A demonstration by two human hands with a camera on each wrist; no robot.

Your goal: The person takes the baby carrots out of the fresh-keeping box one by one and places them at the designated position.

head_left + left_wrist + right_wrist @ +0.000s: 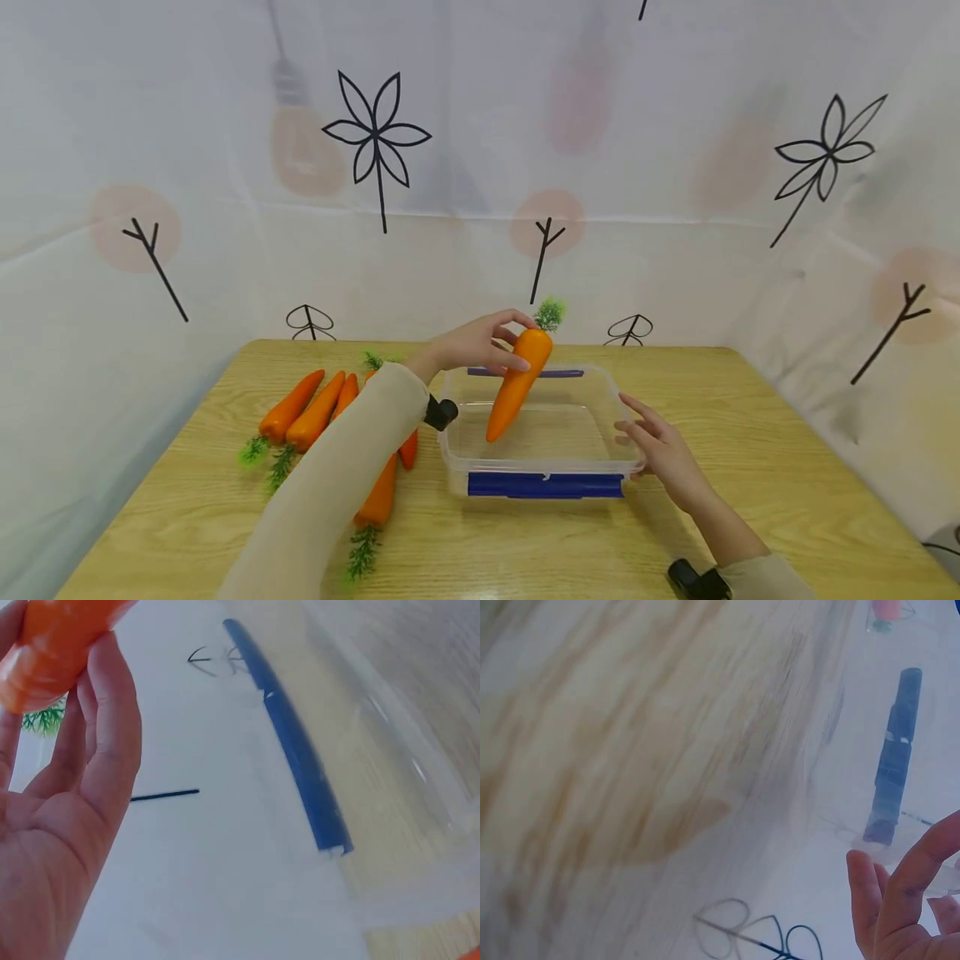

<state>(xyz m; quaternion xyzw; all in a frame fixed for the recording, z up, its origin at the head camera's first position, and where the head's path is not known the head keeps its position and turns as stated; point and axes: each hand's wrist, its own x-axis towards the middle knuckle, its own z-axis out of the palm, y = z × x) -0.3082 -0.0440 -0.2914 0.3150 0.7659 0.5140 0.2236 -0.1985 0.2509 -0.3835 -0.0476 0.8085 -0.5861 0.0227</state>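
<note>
Over the clear plastic container [540,464] my left hand [476,343] holds an orange toy carrot [519,385] near its thick end. The carrot tilts with its tip down and its green leafy top up. In the left wrist view, fingers [112,712] and thumb pinch the carrot [64,645] from both sides. The lidless container has blue clips [545,485] on its front and back. My right hand [663,457] grips the container's right side, fingers at the rim; in the right wrist view these fingers [907,889] bend around its transparent edge.
Several more carrots [288,408] lie on the wooden table [750,467] left of the container, partly hidden behind my left sleeve [345,467]. A white patterned cloth [450,167] hangs behind the table and along its sides.
</note>
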